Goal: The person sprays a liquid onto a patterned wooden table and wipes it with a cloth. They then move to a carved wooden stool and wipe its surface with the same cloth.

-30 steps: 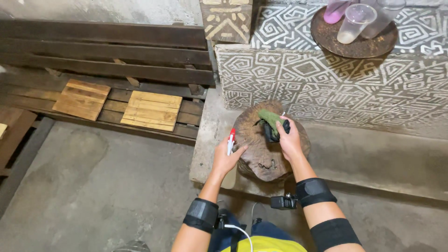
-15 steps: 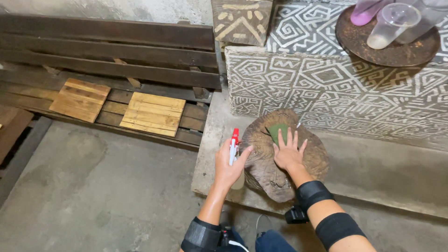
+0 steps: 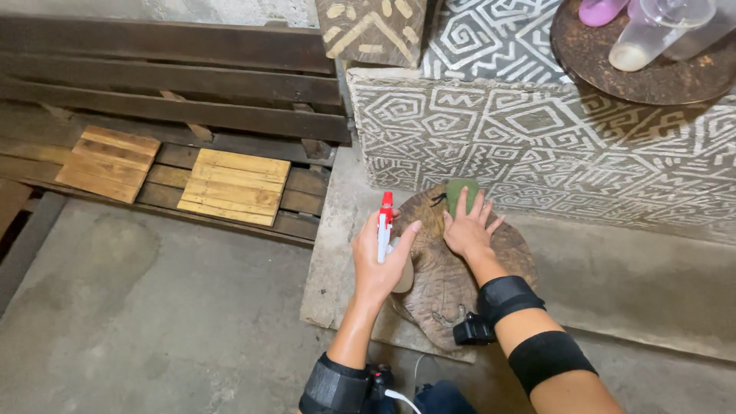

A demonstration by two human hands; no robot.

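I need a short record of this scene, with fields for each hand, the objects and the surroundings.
left hand: holds a spray bottle with a red nozzle
right hand: flat on a green cloth
cloth: lies on a round carved wooden piece
wooden piece: rests on a concrete step
behind: patterned wall
left side: wooden pallets

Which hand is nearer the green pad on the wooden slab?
Right. The right hand lies flat on the green pad, fingers spread over it. The left hand is off to the pad's left, gripping a spray bottle at the slab's edge, not touching the pad.
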